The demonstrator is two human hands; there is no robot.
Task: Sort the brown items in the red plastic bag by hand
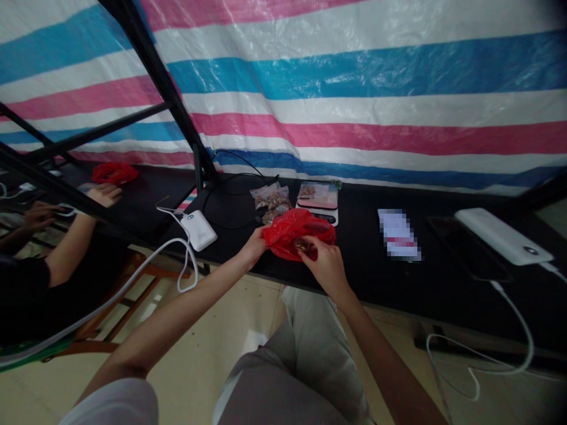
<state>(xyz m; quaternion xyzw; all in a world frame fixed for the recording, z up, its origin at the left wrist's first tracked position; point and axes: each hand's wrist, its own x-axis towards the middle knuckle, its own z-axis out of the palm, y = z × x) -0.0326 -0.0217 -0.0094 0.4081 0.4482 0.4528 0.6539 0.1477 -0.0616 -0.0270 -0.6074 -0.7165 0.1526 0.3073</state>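
Note:
A red plastic bag [283, 227] sits at the front edge of the black table, its mouth turned toward me. The bag's left rim is gripped by my left hand [255, 245]. At its opening, my right hand [326, 262] pinches a small round cup [302, 243] with brownish bits inside; the cup's exact kind is hard to make out. Just behind the bag lie several small clear packets [271, 196] of brown pieces. Another packet [308, 190] rests on a white digital scale [334, 206], which the bag partly covers.
A white power bank [199, 230] with a cable is on the left, near a black metal frame [163, 82]. On the right are a blurred-out phone [398, 235], a dark phone [465, 248] and another white power bank [502, 236]. A person's hand [105, 193] is near another red bag [115, 173].

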